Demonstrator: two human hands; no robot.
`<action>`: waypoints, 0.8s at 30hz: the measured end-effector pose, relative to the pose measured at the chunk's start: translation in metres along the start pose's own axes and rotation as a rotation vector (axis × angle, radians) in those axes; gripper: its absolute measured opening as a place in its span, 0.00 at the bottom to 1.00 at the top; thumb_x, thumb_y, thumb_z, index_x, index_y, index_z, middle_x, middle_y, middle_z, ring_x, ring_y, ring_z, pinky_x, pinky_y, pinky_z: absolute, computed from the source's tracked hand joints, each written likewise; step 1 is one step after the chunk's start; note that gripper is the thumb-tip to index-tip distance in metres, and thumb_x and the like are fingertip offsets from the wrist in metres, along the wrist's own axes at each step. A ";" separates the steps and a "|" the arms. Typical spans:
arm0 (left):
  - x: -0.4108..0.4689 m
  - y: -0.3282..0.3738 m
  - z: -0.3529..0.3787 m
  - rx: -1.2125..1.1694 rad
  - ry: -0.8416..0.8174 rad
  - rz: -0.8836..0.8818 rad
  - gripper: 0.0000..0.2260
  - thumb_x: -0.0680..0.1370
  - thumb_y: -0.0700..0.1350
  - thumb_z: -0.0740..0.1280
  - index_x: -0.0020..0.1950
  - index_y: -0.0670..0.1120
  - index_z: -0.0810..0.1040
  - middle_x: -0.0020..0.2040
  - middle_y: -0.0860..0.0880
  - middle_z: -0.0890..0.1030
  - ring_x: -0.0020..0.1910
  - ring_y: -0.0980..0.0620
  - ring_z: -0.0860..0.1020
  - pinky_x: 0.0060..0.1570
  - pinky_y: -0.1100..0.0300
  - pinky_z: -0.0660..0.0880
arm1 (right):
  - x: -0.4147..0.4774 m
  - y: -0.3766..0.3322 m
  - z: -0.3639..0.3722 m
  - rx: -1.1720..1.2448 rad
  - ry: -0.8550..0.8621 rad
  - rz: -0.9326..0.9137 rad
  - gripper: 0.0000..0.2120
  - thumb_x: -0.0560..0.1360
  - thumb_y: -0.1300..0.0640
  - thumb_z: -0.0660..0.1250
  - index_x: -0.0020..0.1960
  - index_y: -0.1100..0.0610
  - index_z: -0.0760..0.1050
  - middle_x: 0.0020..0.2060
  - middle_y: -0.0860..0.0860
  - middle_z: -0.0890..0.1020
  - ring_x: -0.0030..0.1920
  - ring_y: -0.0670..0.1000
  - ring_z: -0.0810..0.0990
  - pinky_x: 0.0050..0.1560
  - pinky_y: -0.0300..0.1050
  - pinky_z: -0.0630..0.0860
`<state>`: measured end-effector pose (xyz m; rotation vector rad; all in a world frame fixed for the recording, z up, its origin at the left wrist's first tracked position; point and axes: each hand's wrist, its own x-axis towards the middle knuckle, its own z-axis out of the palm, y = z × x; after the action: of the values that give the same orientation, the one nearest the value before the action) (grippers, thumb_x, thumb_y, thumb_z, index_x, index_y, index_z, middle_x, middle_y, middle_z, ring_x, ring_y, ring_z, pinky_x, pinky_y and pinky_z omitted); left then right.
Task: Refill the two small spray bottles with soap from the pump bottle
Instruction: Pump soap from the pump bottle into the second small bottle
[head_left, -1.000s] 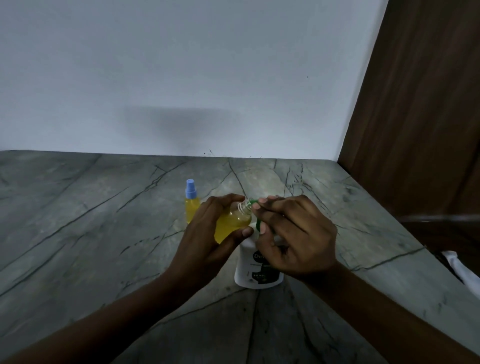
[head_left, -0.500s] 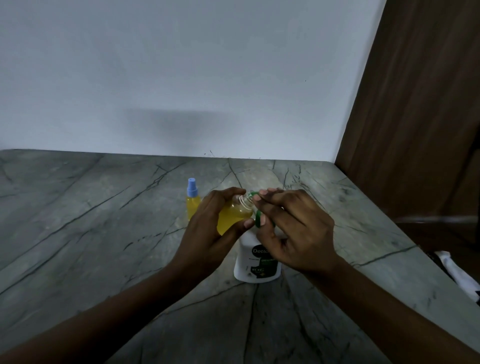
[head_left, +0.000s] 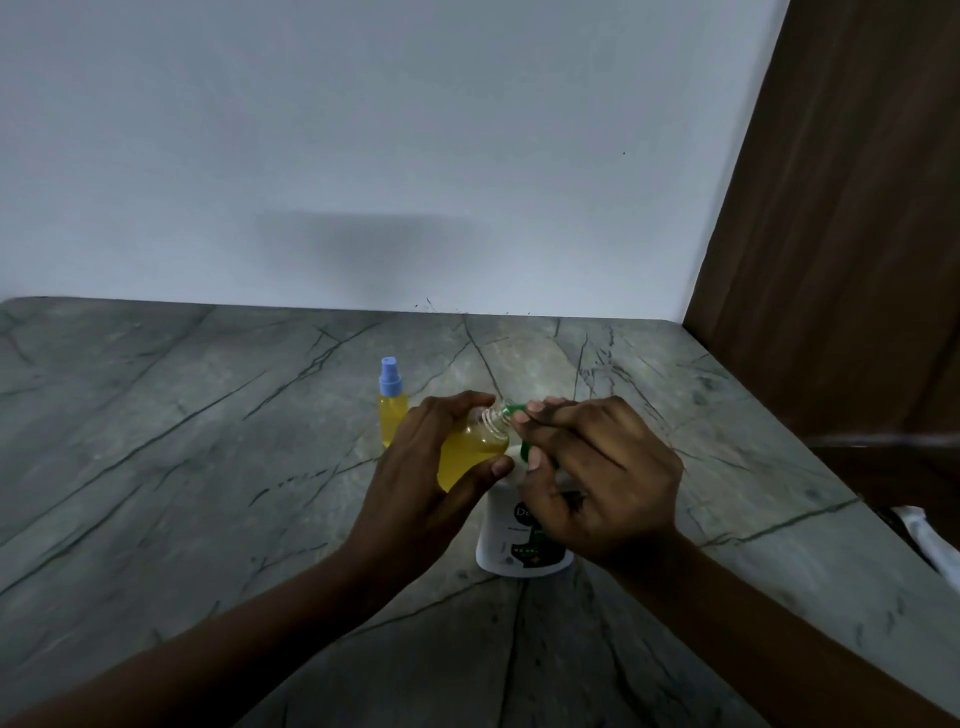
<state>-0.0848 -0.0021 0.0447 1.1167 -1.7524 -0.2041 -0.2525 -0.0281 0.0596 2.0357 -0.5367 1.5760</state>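
Observation:
My left hand grips an uncapped small bottle of yellow liquid, tilted so its threaded neck points right at the green pump nozzle. My right hand is curled over the green pump head of the white pump bottle, which stands on the counter; fingers hide most of the pump. A second small spray bottle with a blue spray cap stands upright just behind my left hand, holding yellow liquid.
The grey veined stone counter runs to a white wall at the back. A dark wooden panel rises on the right. A white object lies past the counter's right edge.
Both hands and the bottles keep nearly the same pose; the view has shifted slightly. The open bottle's neck stays at the pump nozzle.

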 end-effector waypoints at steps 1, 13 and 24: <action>0.000 0.000 0.000 0.003 0.000 -0.004 0.19 0.72 0.61 0.64 0.61 0.64 0.65 0.54 0.61 0.74 0.53 0.63 0.73 0.47 0.75 0.68 | 0.000 0.000 0.000 0.004 0.000 -0.001 0.14 0.75 0.60 0.63 0.40 0.66 0.84 0.39 0.57 0.85 0.39 0.54 0.83 0.44 0.43 0.79; 0.006 0.007 -0.002 -0.055 0.003 0.013 0.18 0.72 0.60 0.64 0.60 0.64 0.66 0.55 0.59 0.75 0.53 0.61 0.74 0.48 0.66 0.74 | 0.012 0.004 -0.008 0.015 -0.056 -0.025 0.14 0.76 0.60 0.62 0.43 0.66 0.84 0.41 0.58 0.84 0.42 0.55 0.83 0.45 0.43 0.78; 0.007 0.008 -0.002 -0.054 0.008 0.014 0.19 0.72 0.61 0.64 0.61 0.62 0.66 0.55 0.59 0.75 0.53 0.62 0.75 0.48 0.69 0.72 | 0.013 0.002 -0.009 0.000 -0.048 -0.022 0.16 0.78 0.59 0.60 0.44 0.66 0.84 0.42 0.58 0.84 0.43 0.55 0.83 0.48 0.42 0.77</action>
<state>-0.0883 -0.0019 0.0549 1.0645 -1.7372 -0.2370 -0.2572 -0.0242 0.0738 2.0763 -0.5300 1.5179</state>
